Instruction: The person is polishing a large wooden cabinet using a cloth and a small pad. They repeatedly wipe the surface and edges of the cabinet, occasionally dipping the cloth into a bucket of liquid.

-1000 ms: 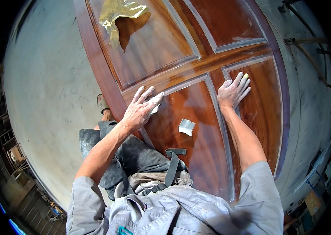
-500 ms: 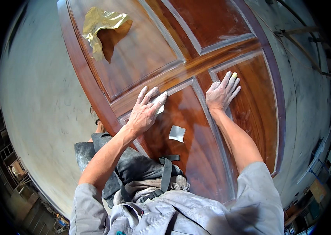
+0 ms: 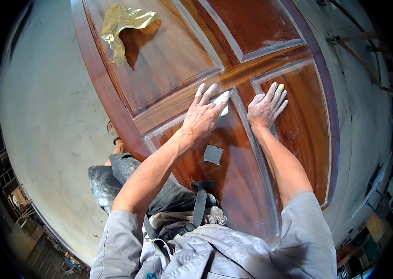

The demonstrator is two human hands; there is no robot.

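My left hand (image 3: 203,114) presses a small folded piece of sandpaper (image 3: 225,111), pale with dust, against the grey-white moulding along the top of a reddish-brown wooden panel. Its thumb and forefinger hold the paper while the other fingers reach onto the door's cross rail. To the right, my right hand (image 3: 263,109) lies flat with outstretched fingers on the corner of the neighbouring panel. White dust coats the fingers of both hands, and one right fingertip is yellowish. The panelled wooden door (image 3: 298,135) lies beneath them. A loose grey square of sandpaper (image 3: 213,155) rests below my left hand.
A crumpled yellow sheet (image 3: 129,22) stands partly raised on the upper left panel, casting a shadow. Grey concrete floor (image 3: 43,121) surrounds the door. Wooden pieces and a thin cable lie at the upper right. Dark trousers and a hanging strap (image 3: 199,204) overlap the door's near edge.
My left hand has slid right and slightly away from me along the moulding, carrying the sandpaper toward the panel's corner. My right hand stays nearly where it was.
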